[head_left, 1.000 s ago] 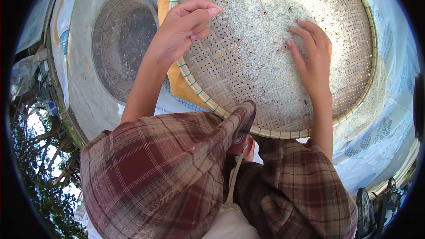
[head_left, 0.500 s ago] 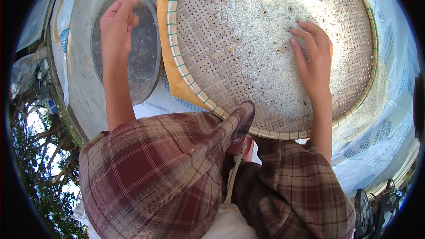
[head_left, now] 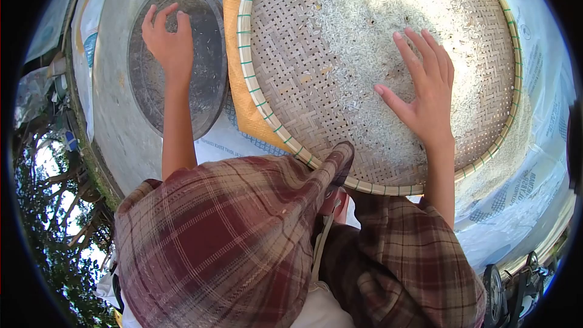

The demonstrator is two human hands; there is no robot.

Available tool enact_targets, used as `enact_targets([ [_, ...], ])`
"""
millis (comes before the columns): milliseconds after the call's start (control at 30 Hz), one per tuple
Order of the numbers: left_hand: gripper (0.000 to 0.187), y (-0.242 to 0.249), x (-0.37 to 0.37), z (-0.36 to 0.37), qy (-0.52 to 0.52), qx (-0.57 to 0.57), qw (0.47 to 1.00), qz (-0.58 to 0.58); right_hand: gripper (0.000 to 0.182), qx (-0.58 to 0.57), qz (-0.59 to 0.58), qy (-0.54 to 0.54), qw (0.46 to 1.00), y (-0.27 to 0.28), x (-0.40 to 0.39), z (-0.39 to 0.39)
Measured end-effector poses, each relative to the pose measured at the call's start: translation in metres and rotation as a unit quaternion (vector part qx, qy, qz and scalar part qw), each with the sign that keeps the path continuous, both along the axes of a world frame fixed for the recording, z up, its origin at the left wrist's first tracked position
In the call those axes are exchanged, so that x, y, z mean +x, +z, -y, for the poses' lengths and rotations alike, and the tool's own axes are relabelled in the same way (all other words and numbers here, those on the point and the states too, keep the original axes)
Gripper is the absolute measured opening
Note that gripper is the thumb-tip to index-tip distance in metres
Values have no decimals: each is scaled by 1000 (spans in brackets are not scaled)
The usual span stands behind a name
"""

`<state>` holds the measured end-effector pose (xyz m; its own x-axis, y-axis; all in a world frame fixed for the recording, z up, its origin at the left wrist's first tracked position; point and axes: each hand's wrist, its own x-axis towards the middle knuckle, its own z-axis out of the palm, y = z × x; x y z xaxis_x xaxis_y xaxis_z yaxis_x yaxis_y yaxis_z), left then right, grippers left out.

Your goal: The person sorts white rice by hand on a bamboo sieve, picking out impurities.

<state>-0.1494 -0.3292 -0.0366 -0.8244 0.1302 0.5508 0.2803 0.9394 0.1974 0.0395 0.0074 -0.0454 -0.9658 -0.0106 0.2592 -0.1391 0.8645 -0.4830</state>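
A round woven bamboo tray (head_left: pixel 285 54) with a green-stitched rim fills the upper middle of the head view. White rice grains (head_left: pixel 352 36) are spread over its centre and right, with a few dark specks among them. Over the rice lies my right hand (head_left: pixel 425 82), fingers spread and thumb out, nothing held. To the left stands a dark shallow basin (head_left: pixel 203 79) with small bits scattered on its bottom. My left hand (head_left: pixel 170 39) hovers over this basin, its fingers curved and apart, holding nothing I see.
An orange sack (head_left: pixel 252 112) lies between basin and tray. White printed sheeting (head_left: pixel 522 191) covers the ground, with more grain (head_left: pixel 507 152) beside the tray's right rim. A wheeled vehicle (head_left: pixel 495 294) stands at lower right, tree branches (head_left: pixel 61 206) at lower left.
My left hand has opened from a pinch over the basin, fingers now apart. My right hand has spread its fingers and swung its thumb outward on the rice.
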Motion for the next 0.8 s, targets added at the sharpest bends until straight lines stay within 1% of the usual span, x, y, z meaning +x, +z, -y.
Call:
enact_targets([
  [33, 21, 8, 2, -18, 2, 1, 1000, 0, 59, 27, 14, 6, 1000, 2, 0, 2],
  [67, 18, 18, 6, -37, -72, 45, 995, 48, 59, 27, 14, 8, 1000, 2, 0, 3],
  [100, 16, 23, 12, -53, -145, 88, 981, 96, 58, 51, 27, 19, 998, 1, 1, 5],
  [133, 15, 23, 18, -68, -204, 67, 969, 122, 57, 75, 38, 30, 996, 0, 1, 6],
  [167, 14, 22, 24, -80, -263, 45, 952, 148, 57, 74, 38, 32, 996, 0, 1, 8],
  [233, 13, 18, 35, -98, -328, -42, 931, 157, 56, 83, 52, 44, 994, 0, 1, 10],
  [267, 13, 16, 38, -102, -327, -42, 931, 156, 56, 83, 51, 45, 994, 0, 1, 10],
  [333, 13, 14, 42, -106, -359, -94, 907, 197, 54, 84, 63, 37, 994, -1, 1, 8],
  [367, 13, 13, 42, -106, -357, -94, 908, 197, 54, 84, 62, 38, 994, 0, 1, 7],
  [467, 13, 13, 41, -103, -367, -89, 906, 193, 53, 76, 68, 25, 994, 1, 0, 6],
  [567, 13, 11, 41, -103, -388, -109, 895, 190, 51, 68, 65, 19, 995, 1, 0, 5],
  [733, 13, 8, 46, -103, -402, -137, 893, 148, 51, 64, 58, -1, 996, 0, 0, 3],
  [767, 13, 5, 46, -103, -400, -137, 894, 147, 51, 64, 57, 1, 996, 0, 0, 3],
  [800, 14, 2, 46, -103, -392, -97, 902, 152, 52, 62, 49, 1, 997, 1, 0, 3],
])
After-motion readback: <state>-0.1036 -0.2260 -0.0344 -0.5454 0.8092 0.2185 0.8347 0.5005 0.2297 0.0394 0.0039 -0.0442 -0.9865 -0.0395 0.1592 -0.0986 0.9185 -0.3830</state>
